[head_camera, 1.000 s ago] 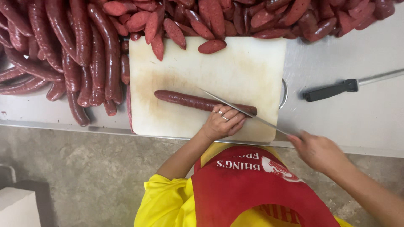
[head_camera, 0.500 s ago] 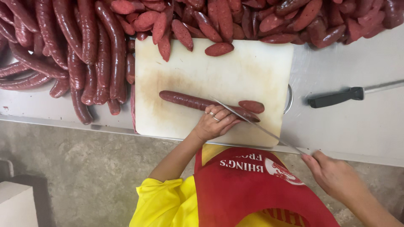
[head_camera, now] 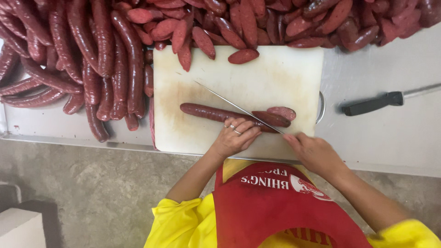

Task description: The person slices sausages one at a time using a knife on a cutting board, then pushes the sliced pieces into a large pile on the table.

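A long dark red sausage lies across a white cutting board. My left hand, with rings on its fingers, presses down on the sausage near its right end. My right hand grips the handle of a long thin knife. The blade runs diagonally over the sausage, its tip pointing to the far left of the board. A slanted cut piece lies just beyond the sausage's right end.
Whole sausages are heaped to the left of the board, and many cut pieces are piled along its far edge. A second knife with a black handle rests on the steel table at the right. A white box sits on the floor.
A slice came off the sausage's right end. My right hand drew back, then pushed the knife forward and left, so the blade now reaches far across the board.
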